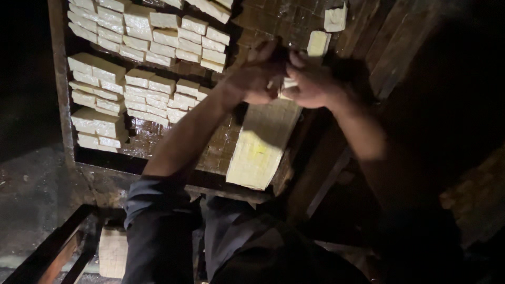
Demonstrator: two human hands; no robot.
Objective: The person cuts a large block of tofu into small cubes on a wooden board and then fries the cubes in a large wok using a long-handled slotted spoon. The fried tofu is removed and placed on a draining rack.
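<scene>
Pale, cream-coloured blocks [142, 31] with flat faces and square edges lay in close stacks on a dark, wet-looking wooden tray [59, 79]; there were too many to count surely, though they sat in about five clusters toward ten and eleven o'clock. Both hands met near the centre, a little toward twelve o'clock. The left hand [256, 79] and the right hand [311, 84] were curled narrow around one small pale piece [288, 83], pinched between the fingers of both, just above a long slab [262, 144]. That slab, scored into a grid of small squares, ran from the hands down toward six o'clock. Two loose blocks sat at one o'clock: a flat one [317, 43] and a chunkier one [335, 18]. Rough dark planks [389, 47] filled the two o'clock side. One pale brick [113, 252] lay at seven o'clock.
</scene>
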